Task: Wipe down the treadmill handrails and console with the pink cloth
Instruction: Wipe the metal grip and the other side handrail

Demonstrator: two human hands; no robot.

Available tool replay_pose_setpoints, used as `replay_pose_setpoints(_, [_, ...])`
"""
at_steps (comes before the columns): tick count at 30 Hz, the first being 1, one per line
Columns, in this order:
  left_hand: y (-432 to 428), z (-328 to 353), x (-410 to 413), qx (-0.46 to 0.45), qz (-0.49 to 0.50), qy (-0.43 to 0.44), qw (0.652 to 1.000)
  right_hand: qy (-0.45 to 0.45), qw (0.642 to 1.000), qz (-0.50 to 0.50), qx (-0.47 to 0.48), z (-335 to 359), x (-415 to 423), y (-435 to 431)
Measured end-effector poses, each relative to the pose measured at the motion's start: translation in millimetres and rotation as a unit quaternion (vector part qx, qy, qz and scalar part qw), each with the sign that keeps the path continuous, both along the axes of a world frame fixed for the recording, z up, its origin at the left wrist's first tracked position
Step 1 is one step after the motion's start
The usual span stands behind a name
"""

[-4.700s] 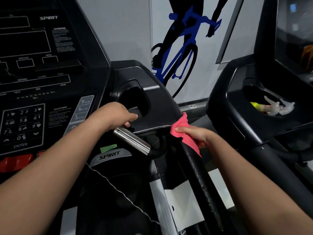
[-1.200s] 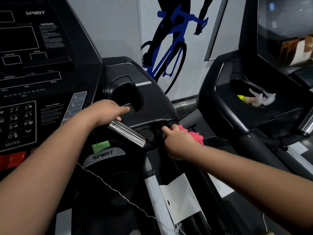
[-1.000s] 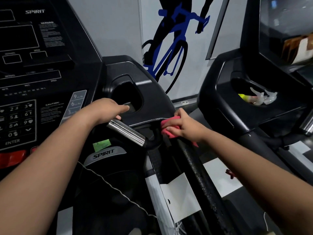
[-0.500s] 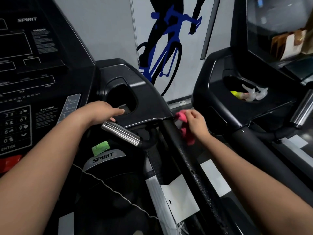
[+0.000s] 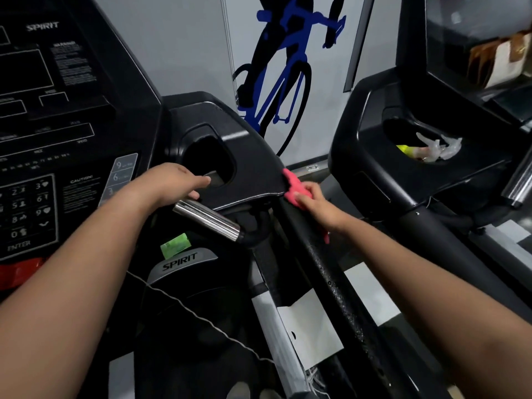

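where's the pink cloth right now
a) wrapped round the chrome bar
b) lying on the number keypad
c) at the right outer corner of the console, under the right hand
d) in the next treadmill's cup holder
C: the right hand holds the pink cloth against the outer corner of the console, just above the top of the black handrail.
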State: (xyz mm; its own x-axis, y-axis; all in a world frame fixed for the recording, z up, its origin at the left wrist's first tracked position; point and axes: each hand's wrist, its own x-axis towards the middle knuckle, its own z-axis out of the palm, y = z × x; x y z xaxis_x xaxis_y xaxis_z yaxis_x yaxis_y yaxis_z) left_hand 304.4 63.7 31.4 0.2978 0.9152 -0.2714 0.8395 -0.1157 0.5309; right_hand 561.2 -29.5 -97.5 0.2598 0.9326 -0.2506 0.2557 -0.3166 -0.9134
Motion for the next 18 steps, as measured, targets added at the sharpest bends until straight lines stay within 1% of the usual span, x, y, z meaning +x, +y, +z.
replay_pose_setpoints(3, [-3.4, -2.2, 2.6, 0.029, 0.019, -0.009, 0.999, 0.059, 0.998, 0.011, -0.018, -26.9, 3.6, -32.2])
replay_pose_setpoints(5, [-4.8, -1.7, 4.3, 0.047, 0.030, -0.009, 0.998, 0.071, 0.997, 0.015, -0.013, -33.3, 5.4, -39.5])
replay_pose_setpoints(7, [-5.9, 0.6, 5.8, 0.054, 0.032, 0.007, 0.998, 0.006, 1.000, 0.025, -0.004, -25.2, 3.9, -31.3])
replay_pose_setpoints(10, [-5.5, 1.6, 5.3, 0.058, 0.031, 0.023, 0.998, -0.120, 0.993, 0.006, 0.013, -7.8, -13.9, -20.8])
replay_pose_setpoints(12, [-5.1, 1.4, 3.5, 0.057, 0.032, 0.019, 0.998, -0.224, 0.974, 0.030, 0.031, -1.4, -27.6, -28.8])
replay_pose_setpoints(13, [-5.1, 1.4, 3.6, 0.056, 0.032, 0.013, 0.998, -0.283, 0.957, 0.056, 0.035, -2.2, -31.5, -35.2])
replay_pose_setpoints(14, [-5.0, 1.2, 3.4, 0.056, 0.033, 0.006, 0.998, -0.327, 0.940, 0.084, 0.042, -3.5, -33.3, -42.4])
replay_pose_setpoints(15, [-5.7, 0.9, 3.5, 0.057, 0.034, -0.002, 0.998, -0.339, 0.933, 0.104, 0.056, -6.7, -31.6, -47.7])
replay_pose_setpoints(16, [-6.1, 0.7, 3.9, 0.059, 0.036, -0.007, 0.998, -0.310, 0.941, 0.113, 0.076, -8.8, -27.6, -51.0])
replay_pose_setpoints(17, [-6.7, 0.9, 4.7, 0.061, 0.037, -0.007, 0.997, -0.237, 0.961, 0.107, 0.096, -10.1, -22.8, -52.8])
replay_pose_setpoints(18, [-6.8, 0.7, 5.3, 0.063, 0.041, -0.003, 0.997, -0.133, 0.981, 0.091, 0.109, -8.2, -19.4, -54.3])
